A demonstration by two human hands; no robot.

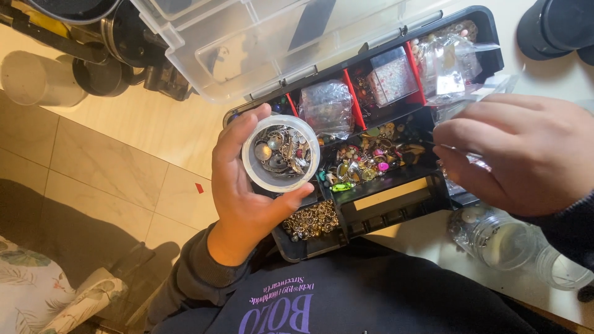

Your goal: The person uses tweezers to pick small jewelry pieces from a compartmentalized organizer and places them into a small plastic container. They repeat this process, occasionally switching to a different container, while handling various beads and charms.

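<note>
So we've got our left hand (pixel 244 198) wrapped around a small round clear tub (pixel 280 153), grip snug on its sides with the thumb on one side and fingers on the other, holding it up over the near left corner of the black organizer box (pixel 396 198). The tub is full of little metal charms and bits. Our right hand (pixel 516 154) is over the right end of the box, fingers pinched narrow on a thin clear plastic bag (pixel 461 111), though we can't really tell how much of it we've got. The box sits at the near edge of the bench (pixel 433 244), lid (pixel 272 37) flipped open at the back, compartments stuffed with beads, gold bits and little bags. A clear jar (pixel 501 238) lies on the bench just under our right hand.
</note>
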